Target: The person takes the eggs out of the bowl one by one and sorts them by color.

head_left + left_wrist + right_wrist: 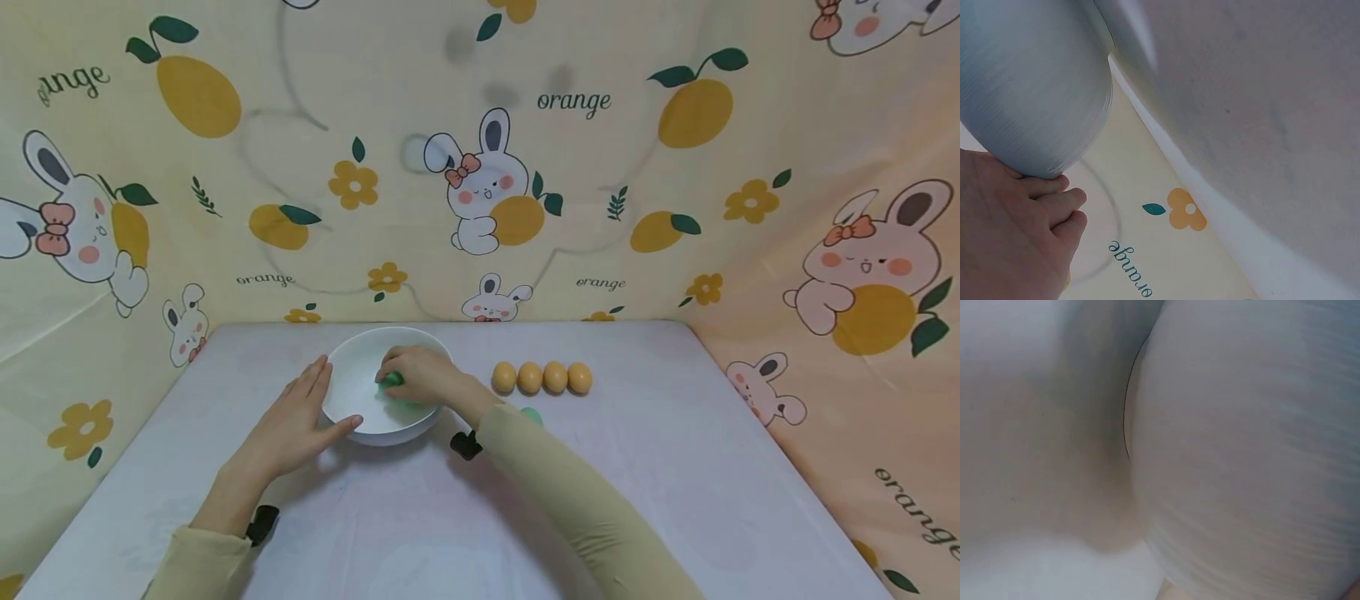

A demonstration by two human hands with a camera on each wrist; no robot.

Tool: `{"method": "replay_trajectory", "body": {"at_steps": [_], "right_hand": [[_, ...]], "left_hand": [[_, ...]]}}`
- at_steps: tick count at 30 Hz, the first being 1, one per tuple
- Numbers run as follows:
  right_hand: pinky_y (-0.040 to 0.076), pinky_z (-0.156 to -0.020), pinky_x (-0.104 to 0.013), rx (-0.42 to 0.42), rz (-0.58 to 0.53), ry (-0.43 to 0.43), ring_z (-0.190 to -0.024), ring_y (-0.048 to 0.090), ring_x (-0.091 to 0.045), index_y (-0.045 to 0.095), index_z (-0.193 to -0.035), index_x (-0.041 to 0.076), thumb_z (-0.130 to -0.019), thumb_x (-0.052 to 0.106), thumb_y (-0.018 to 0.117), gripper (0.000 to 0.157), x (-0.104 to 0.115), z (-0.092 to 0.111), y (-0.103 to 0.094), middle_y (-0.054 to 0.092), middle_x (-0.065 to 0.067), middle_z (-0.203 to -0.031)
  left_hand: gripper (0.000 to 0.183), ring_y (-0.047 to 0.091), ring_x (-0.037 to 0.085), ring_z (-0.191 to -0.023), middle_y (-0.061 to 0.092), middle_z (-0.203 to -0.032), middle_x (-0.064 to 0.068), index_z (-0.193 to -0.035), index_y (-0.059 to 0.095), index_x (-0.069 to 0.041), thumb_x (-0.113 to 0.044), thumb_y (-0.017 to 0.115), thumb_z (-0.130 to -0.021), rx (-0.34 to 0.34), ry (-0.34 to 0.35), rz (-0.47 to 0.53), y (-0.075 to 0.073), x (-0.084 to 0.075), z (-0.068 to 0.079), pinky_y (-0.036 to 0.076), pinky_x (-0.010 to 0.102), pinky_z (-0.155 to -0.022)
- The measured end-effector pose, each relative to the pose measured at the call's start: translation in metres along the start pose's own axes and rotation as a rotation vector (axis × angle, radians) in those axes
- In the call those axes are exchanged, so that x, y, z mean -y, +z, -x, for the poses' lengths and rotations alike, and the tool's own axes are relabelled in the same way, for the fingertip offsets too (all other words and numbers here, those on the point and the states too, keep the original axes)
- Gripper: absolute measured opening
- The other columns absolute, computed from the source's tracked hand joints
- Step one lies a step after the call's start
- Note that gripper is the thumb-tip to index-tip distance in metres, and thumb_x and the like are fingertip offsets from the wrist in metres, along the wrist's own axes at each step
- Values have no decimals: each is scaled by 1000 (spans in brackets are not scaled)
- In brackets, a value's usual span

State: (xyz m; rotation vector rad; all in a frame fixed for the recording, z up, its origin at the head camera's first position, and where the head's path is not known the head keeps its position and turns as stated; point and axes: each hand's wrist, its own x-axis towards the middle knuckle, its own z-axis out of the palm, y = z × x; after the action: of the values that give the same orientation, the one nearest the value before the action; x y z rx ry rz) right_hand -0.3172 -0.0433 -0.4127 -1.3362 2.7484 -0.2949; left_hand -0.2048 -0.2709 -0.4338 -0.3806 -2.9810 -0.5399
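Note:
A white bowl stands on the table's left half. My left hand rests against its left side, fingers straight along the rim and thumb at the near edge; in the left wrist view those fingers touch the bowl's outer wall. Inside the bowl, my right hand pinches a green egg, partly covered by the fingers. The right wrist view shows only the bowl's outside up close and its shadow, with the hand out of sight.
Several yellow-brown eggs stand in a row right of the bowl. A light green egg shows partly behind the right sleeve. A printed cloth walls off the back and sides of the white table.

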Motion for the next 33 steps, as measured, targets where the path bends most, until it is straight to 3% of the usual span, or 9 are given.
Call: {"method": "replay_trajectory", "body": {"at_steps": [4, 11, 17, 33], "right_hand": [[47, -106, -22, -10, -39, 7, -119, 62, -15, 77, -124, 20, -96, 25, 78, 29, 1, 0, 2, 65, 0, -130], [46, -110, -25, 45, -44, 97, -127, 59, -15, 70, -137, 19, -93, 31, 81, 47, 2, -2, 4, 63, 0, -139], [49, -107, -26, 74, -98, 160, -127, 59, -15, 68, -138, 21, -93, 31, 81, 48, 3, -2, 5, 66, 1, -140], [49, -104, -23, 50, -126, 109, -122, 61, -12, 67, -138, 19, -93, 30, 81, 48, 5, 2, 3, 66, 1, -136]], "left_hand": [[112, 18, 48, -156, 13, -170, 28, -160, 18, 13, -72, 55, -96, 4, -2, 0, -1, -1, 0, 20, 66, -124], [113, 17, 47, -156, 13, -170, 28, -159, 19, 13, -73, 54, -96, 2, -4, -2, 1, 1, -1, 20, 65, -124], [113, 18, 47, -156, 13, -170, 28, -159, 20, 13, -73, 55, -95, 1, -1, 4, 2, 0, 0, 19, 65, -125], [111, 18, 47, -156, 13, -170, 28, -159, 20, 14, -70, 57, -96, -1, 1, 4, 1, 0, 1, 20, 64, -125]]}}
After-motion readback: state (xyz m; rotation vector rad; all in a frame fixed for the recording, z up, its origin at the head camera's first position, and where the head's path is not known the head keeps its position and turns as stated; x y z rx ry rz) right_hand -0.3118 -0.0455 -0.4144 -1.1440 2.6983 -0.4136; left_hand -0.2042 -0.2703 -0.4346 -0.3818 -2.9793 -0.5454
